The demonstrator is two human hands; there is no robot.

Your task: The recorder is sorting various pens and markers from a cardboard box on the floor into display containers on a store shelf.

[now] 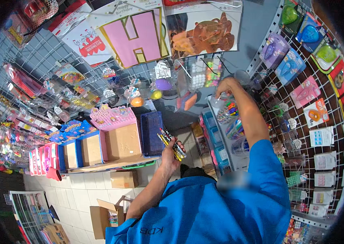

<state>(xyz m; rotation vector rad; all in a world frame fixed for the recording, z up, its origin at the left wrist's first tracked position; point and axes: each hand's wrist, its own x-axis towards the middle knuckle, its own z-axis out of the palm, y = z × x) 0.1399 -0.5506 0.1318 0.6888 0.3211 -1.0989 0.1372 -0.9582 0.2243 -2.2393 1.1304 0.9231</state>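
My left hand (171, 155) is closed around a bundle of pens (172, 143) with yellow, white and black patterned barrels, held in front of my body. My right arm stretches forward to a narrow shelf top, where my right hand (228, 85) is bent down over a clear plastic container (218, 101). Its fingertips are partly hidden, so I cannot tell whether they grip anything. Just nearer to me on that shelf, a clear container of colourful pens (228, 112) stands in line with another clear container of pens (235, 128) and a clear cup (240, 146).
Left of my hands, a blue plastic basket (152, 122) sits beside a pink display box (123, 137). Wire racks (300, 122) with packaged goods rise on the right. Teal drawers (216, 137) are under the pen shelf. An open cardboard box (98, 221) stands on the tiled floor.
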